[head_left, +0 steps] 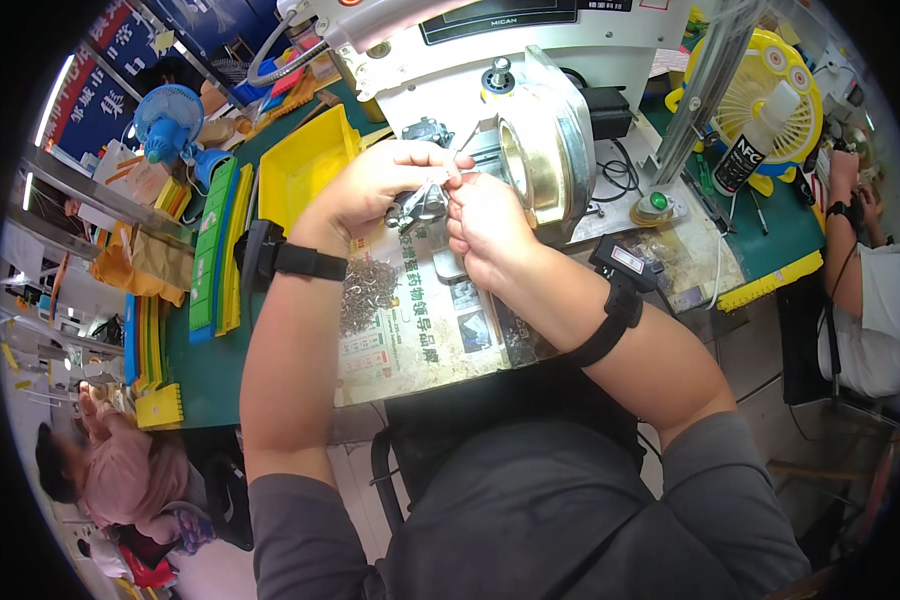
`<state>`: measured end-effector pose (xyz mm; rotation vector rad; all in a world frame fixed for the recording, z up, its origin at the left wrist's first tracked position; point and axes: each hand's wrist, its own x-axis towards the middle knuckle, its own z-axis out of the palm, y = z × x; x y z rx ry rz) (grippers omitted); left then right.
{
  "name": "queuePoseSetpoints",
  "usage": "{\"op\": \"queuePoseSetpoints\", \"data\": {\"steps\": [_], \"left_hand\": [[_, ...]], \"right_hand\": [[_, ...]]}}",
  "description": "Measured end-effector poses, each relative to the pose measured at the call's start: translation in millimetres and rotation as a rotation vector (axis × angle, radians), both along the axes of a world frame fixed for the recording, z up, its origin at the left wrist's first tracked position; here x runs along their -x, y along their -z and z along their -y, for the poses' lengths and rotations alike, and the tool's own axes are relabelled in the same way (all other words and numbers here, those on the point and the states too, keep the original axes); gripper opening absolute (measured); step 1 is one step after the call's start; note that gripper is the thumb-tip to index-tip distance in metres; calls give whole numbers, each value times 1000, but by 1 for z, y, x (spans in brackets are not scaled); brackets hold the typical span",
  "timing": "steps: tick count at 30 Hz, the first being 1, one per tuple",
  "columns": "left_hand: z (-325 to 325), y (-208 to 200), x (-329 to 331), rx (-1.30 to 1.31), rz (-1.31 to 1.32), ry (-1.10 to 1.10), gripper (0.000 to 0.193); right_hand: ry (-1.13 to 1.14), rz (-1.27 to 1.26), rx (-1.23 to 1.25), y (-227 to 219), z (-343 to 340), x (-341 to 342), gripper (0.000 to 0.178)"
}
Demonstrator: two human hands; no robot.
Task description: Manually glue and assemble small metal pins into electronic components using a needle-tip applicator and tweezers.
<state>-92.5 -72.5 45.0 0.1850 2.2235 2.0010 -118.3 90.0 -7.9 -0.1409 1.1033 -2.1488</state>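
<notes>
Dark shirt (530,510) lay nearest; my left hand (375,185) and right hand (490,225) met, fingertips closed on a small shiny piece (438,180) beside the gold ring (547,180), presumably for steadiness; loose metal pile (370,295) sat by my left forearm (292,370), likely for easy reach.

The machine (560,112) stands at your twelve o'clock, the bin (305,165) at eleven, the fan (748,92) at one; metal pieces (368,297) lie on the printed sheet (417,352) towards ten.
</notes>
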Motion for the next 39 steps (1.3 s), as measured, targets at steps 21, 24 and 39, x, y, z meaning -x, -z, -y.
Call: {"op": "queuePoseSetpoints", "data": {"steps": [21, 24, 39], "left_hand": [[-97, 24, -93, 1110, -744, -480, 19], [-99, 22, -93, 1136, -700, -482, 19], [-78, 62, -111, 885, -911, -293, 20]], "right_hand": [[-260, -322, -123, 8, -108, -48, 14], [-277, -344, -138, 10, -109, -47, 15], [-348, -1772, -726, 19, -105, -29, 26]]}}
